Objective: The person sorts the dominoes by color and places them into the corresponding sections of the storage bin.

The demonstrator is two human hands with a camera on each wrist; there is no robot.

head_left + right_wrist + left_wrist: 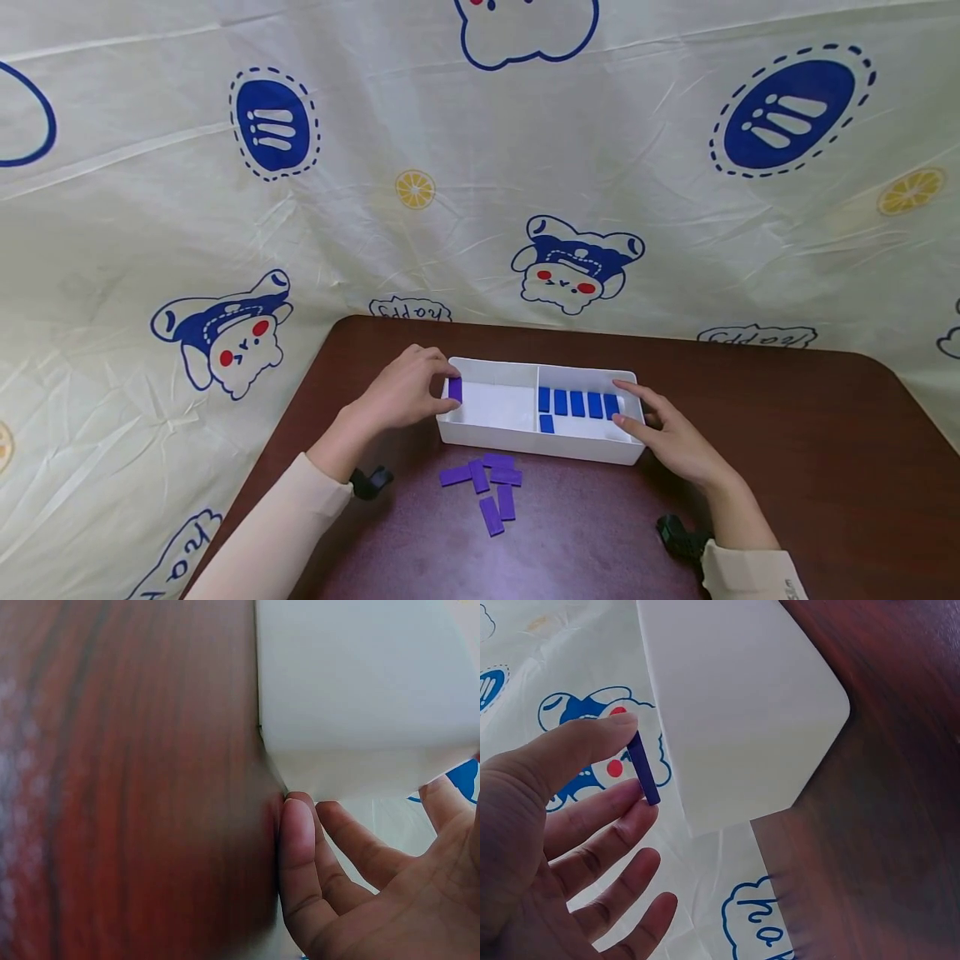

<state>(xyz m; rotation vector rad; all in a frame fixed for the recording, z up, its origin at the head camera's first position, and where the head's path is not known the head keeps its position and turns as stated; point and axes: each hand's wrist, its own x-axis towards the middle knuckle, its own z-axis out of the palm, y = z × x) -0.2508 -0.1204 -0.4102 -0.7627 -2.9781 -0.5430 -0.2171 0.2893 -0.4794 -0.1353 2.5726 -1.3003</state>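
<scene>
A white two-compartment box [491, 435] stands on the table. My left hand [408, 387] pinches a purple tile [643, 769] between thumb and fingertips, at the left end of the box. In the left wrist view the other fingers spread loosely beside the box's outer wall. My right hand [671, 433] holds the box's right end, thumb and forefinger reaching over the rim near the last blue tile [611, 407]. In the right wrist view the other fingertips [298, 825] lie against the end wall [375, 772]. More blue tiles [577, 404] lie in the right compartment, mostly in a row.
Several purple tiles [491, 517] lie scattered on the dark brown table [585, 533] in front of the box. A pale printed cloth [450, 258] hangs behind the table and down its left side.
</scene>
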